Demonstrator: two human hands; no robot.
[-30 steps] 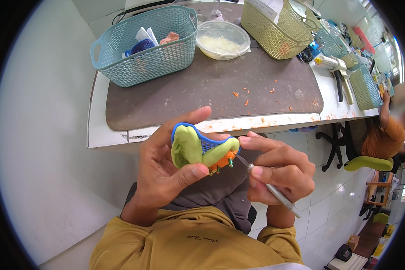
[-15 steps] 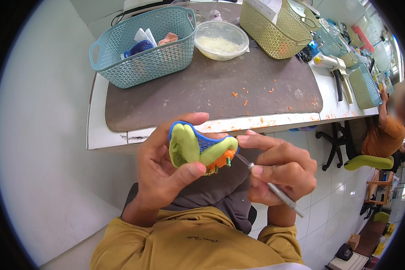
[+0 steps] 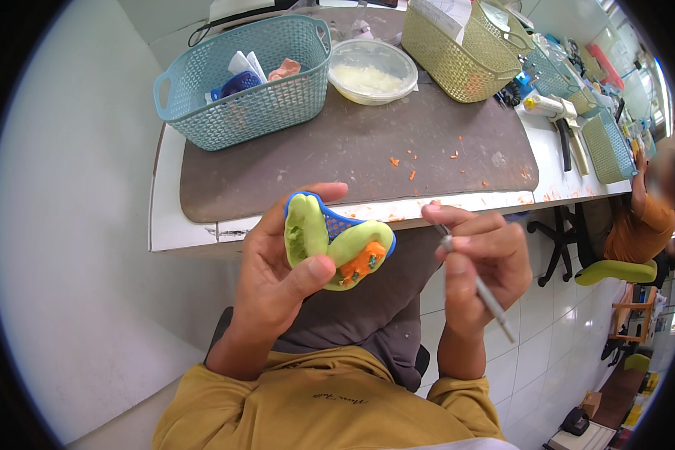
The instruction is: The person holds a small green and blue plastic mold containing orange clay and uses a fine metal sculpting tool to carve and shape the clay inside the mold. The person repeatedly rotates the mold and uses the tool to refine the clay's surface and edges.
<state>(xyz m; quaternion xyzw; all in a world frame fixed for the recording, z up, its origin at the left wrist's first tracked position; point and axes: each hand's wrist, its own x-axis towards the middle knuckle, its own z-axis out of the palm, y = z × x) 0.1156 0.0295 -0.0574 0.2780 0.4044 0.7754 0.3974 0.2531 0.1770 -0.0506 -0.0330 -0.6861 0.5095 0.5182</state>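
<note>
My left hand grips a dental impression tray, a blue mesh tray filled with light green impression material. On the tray's right arm sits a patch of orange material with small dark green pieces standing in it. My right hand pinches a slim silver scalpel handle, its rear end sloping down to the right. The fingers partly cover the blade end. A gap separates the right hand from the tray.
Orange shavings lie on the grey mat and white table edge. Farther back stand a blue basket, a clear round tub and a yellowish basket. A dispensing gun lies right; another person sits beyond.
My right hand has drawn the scalpel away from the orange patch, to the right. The tray has turned in my left hand, so more of the orange face shows.
</note>
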